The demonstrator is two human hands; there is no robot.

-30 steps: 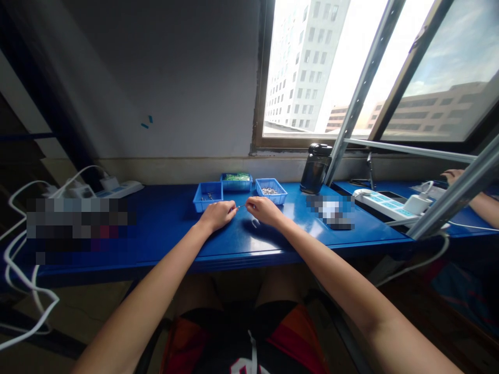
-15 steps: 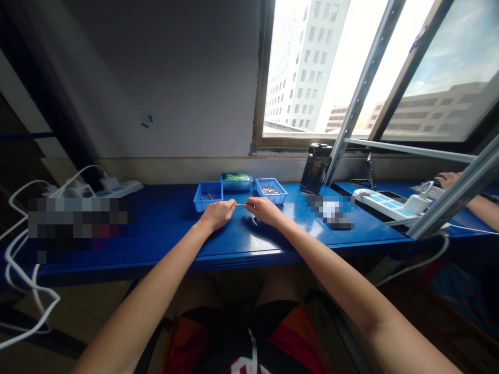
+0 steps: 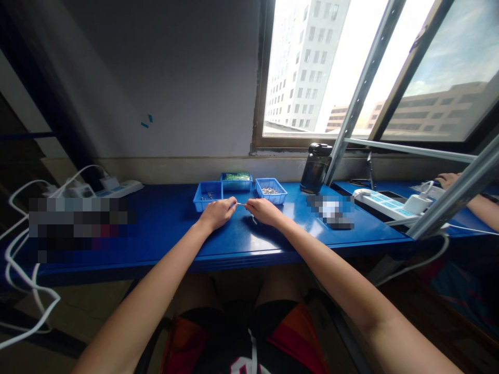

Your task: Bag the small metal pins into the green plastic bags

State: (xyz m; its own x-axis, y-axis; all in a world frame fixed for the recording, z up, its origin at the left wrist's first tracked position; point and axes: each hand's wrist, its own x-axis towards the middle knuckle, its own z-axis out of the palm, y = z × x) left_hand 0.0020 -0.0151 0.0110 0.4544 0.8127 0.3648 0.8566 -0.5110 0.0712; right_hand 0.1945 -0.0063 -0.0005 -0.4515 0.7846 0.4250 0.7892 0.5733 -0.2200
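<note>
My left hand [image 3: 218,213] and my right hand [image 3: 263,210] rest close together on the blue table [image 3: 163,228], fingertips almost meeting. Both are pinched on a thin metal piece [image 3: 239,203] held between them; it is too small to name. Just behind the hands stand three small blue trays: a left tray [image 3: 208,196] with a few small parts, a right tray [image 3: 271,190] with several metal bits, and a back tray [image 3: 236,182] with green items.
A dark jar [image 3: 315,169] stands right of the trays, before a slanted metal frame post [image 3: 360,91]. White power strips lie at far left [image 3: 117,188] and right [image 3: 384,203], with cables. Another person's hand [image 3: 448,179] rests at the far right.
My hands have drawn slightly closer together around the thin piece and edged a little toward the trays. The other person's hand at right shifted slightly.
</note>
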